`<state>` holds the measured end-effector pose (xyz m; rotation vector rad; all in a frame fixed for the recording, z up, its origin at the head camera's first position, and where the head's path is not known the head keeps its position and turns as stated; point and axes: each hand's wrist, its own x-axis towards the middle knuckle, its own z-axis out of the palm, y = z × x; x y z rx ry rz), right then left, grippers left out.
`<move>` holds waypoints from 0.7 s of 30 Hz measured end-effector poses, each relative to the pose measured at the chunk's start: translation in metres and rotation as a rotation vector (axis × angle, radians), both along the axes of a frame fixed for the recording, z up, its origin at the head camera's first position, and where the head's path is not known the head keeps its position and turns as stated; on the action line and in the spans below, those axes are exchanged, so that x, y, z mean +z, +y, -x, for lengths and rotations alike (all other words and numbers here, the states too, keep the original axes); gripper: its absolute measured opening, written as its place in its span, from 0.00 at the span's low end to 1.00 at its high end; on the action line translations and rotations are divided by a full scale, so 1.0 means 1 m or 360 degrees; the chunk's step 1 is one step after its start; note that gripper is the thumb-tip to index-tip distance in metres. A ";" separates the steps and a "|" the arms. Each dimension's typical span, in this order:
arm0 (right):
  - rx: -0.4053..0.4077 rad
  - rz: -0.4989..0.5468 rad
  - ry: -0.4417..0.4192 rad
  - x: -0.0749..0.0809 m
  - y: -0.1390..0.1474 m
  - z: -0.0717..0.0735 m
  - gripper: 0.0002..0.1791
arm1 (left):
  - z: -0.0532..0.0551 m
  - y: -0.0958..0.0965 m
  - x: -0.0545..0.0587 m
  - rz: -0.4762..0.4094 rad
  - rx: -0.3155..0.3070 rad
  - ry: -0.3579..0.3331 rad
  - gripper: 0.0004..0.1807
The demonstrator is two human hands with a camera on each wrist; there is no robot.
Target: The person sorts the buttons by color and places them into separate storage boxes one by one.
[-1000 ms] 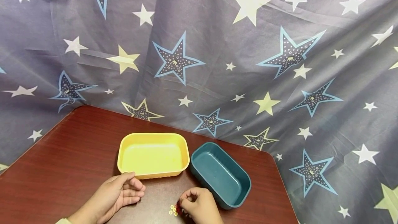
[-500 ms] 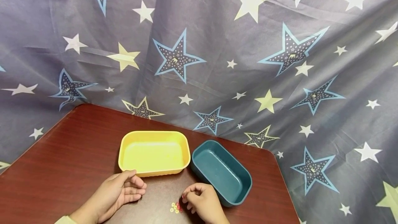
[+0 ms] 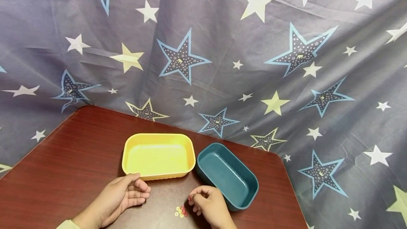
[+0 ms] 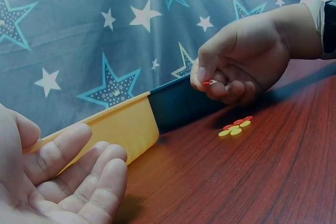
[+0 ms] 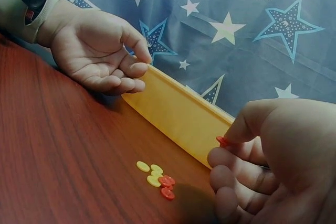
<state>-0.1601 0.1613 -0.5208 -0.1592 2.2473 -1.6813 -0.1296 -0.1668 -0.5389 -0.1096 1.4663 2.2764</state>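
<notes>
My right hand (image 3: 211,204) pinches a small red button (image 5: 222,141) between thumb and fingertips, raised over the table near the blue bin. A little cluster of yellow buttons (image 5: 153,180) and red buttons (image 5: 167,193) lies on the table, left of and below that hand. My left hand (image 3: 124,199) is loosely bent with its palm turned inward and nothing in it. Its thumb tip lies right at the front rim of the yellow bin (image 3: 159,177). Angled beside the yellow bin is the dark blue bin (image 3: 233,183).
The reddish-brown wooden table (image 3: 79,151) carries both bins, which stand close together toward its middle and right. A grey curtain (image 3: 216,45) printed with stars hangs behind the table's far edge.
My right hand has risen from the cluster and shifted slightly right, with a red button in its fingertips. The cluster is now uncovered. My left hand has stayed in place by the yellow bin.
</notes>
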 end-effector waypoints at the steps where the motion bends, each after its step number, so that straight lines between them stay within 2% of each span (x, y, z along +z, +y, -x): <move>1: -0.0001 -0.0002 0.0005 0.001 0.000 0.000 0.06 | 0.000 0.000 0.000 -0.0002 -0.0001 0.0001 0.26; 6: 0.0026 0.0018 0.0032 0.005 0.000 -0.001 0.05 | 0.000 0.001 0.000 -0.0013 -0.0002 -0.0005 0.26; 14: 0.0047 0.0045 0.0063 0.020 0.001 -0.002 0.04 | -0.001 0.002 0.000 -0.0033 -0.0016 -0.0018 0.25; 21: 0.0054 0.0109 0.0112 0.029 0.003 0.002 0.03 | 0.000 0.000 0.001 -0.0024 -0.0022 -0.0010 0.25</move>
